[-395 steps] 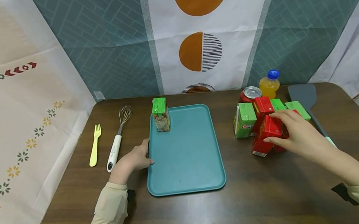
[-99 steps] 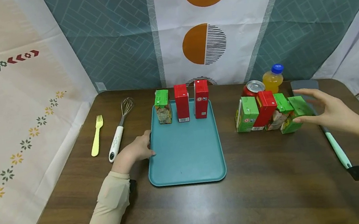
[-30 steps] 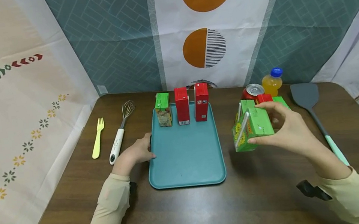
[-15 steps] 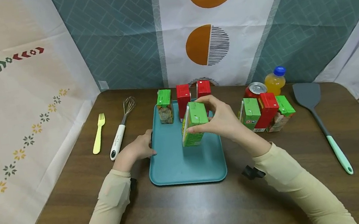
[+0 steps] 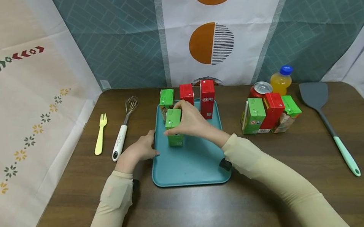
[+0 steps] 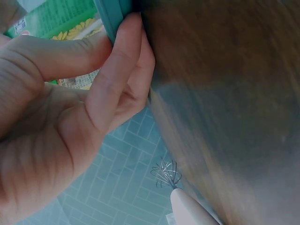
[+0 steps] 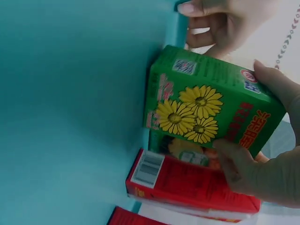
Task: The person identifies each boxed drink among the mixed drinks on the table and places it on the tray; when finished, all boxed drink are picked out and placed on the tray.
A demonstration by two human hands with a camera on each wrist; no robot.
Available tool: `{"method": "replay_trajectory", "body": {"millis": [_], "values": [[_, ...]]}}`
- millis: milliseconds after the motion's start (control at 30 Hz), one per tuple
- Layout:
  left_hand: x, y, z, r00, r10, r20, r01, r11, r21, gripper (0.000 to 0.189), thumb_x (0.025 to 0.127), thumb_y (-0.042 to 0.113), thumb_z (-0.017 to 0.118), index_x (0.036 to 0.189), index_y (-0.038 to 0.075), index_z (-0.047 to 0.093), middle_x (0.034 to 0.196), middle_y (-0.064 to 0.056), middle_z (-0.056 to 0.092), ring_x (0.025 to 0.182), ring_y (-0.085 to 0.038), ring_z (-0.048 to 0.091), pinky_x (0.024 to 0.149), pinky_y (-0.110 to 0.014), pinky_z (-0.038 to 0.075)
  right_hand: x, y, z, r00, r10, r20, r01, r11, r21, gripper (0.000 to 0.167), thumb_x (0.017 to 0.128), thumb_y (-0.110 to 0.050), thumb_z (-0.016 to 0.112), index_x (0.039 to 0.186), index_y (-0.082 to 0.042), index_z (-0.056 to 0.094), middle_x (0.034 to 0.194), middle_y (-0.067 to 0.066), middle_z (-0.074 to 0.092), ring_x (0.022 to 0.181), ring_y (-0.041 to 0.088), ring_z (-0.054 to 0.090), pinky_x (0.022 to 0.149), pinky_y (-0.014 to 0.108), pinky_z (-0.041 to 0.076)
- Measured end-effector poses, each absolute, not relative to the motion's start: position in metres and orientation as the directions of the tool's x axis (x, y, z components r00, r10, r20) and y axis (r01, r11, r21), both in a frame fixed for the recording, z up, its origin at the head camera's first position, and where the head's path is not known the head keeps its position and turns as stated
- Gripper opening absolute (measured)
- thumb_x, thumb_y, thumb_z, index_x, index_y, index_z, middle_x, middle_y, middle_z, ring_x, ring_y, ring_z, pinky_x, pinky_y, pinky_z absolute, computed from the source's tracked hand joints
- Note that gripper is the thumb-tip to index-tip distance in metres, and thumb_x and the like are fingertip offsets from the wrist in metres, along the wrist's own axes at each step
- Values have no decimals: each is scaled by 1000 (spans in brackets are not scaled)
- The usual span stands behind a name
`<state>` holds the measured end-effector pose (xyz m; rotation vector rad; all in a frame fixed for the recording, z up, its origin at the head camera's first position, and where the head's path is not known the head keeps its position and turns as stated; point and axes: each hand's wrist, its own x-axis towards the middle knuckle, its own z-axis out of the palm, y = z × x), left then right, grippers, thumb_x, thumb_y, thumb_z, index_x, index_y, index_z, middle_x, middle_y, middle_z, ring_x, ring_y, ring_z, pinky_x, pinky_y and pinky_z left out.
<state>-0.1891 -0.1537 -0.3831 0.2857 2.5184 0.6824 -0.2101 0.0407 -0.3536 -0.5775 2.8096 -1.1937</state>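
Note:
My right hand (image 5: 191, 121) grips a green drink carton (image 5: 173, 118) by its sides, thumb opposite fingers, over the left part of the teal tray (image 5: 189, 168). Yellow flowers are printed on this carton, seen in the right wrist view. Behind it on the tray stands another green carton (image 5: 166, 97), partly hidden. Two red cartons (image 5: 207, 100) stand along the tray's back, the nearer one to my right hand partly covered by it. At the tray's left edge, my left hand (image 5: 141, 147) pinches the rim (image 6: 110, 21) between thumb and fingers.
Right of the tray stand a green carton (image 5: 253, 113), a red carton (image 5: 272, 109) and another green carton (image 5: 286, 115). Behind them are a can (image 5: 261, 88) and a juice bottle (image 5: 280, 82). A spatula (image 5: 324, 117) lies far right; a whisk (image 5: 121, 137) and yellow fork (image 5: 100, 135) lie left.
Two red cartons have joined the first green one on the tray. My right hand has taken the flowered green carton from the right-hand group and carried it left over the tray. The left hand stays at the rim.

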Motion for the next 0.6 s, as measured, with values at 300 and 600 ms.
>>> {"method": "replay_trajectory", "body": {"millis": [300, 600], "values": [[-189, -155, -382, -850, 308, -428, 75, 873, 481, 81, 87, 9, 65, 144, -11, 10, 131, -33, 46, 113, -34, 53, 82, -42, 47, -206, 23, -359, -910, -387, 151, -372, 597, -711, 72, 65, -31, 84, 119, -5, 43, 108, 8, 50, 95, 17, 48, 71, 29, 47], [-189, -155, -383, -849, 301, -434, 71, 880, 471, 81, 87, 10, 64, 144, -10, 10, 130, -33, 46, 102, -31, 55, 76, -38, 47, -201, 22, -364, -900, -411, 147, -383, 582, -717, 81, 70, -35, 81, 130, -7, 36, 122, 8, 45, 107, 18, 44, 80, 32, 48]]}}
